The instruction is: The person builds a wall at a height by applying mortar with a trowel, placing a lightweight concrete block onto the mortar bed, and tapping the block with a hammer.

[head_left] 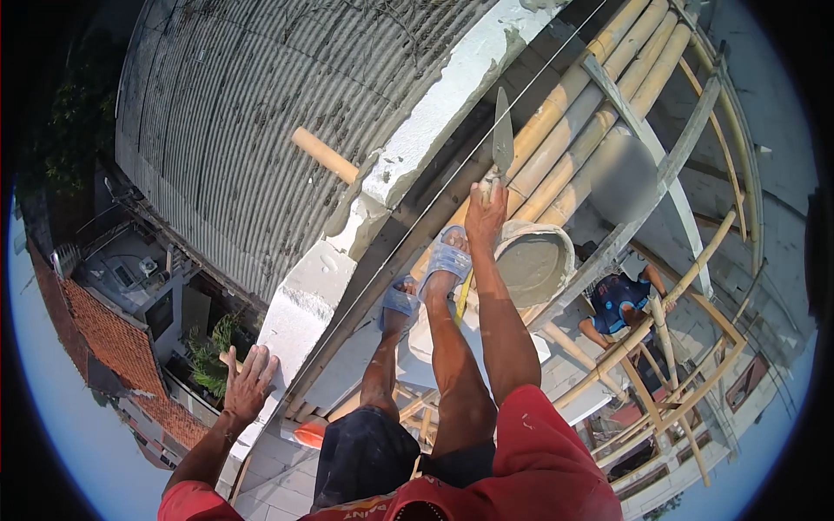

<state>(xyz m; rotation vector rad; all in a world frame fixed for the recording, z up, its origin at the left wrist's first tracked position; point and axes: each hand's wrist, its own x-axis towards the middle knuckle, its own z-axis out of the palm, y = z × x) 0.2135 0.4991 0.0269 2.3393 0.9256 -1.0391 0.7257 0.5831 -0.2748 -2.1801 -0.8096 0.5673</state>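
Observation:
My right hand (486,217) is closed around the handle of a pointed trowel (502,139), its grey blade directed away from me over the bamboo poles. Just right of that forearm stands a bucket (569,247) with grey wet mortar (532,267) in it. My left hand (249,382) lies with fingers stretched out at the outer edge of the white block wall (306,282); the palm is hidden. Nothing shows in its fingers. A taut string (434,195) runs along the wall.
I stand in blue sandals (447,258) on a scaffold of bamboo poles (599,104). A corrugated roof (287,95) lies beyond the wall, with a bamboo piece (326,154) sticking out over it. Lower right, another person (618,300) is among bamboo frames, with a drop beneath.

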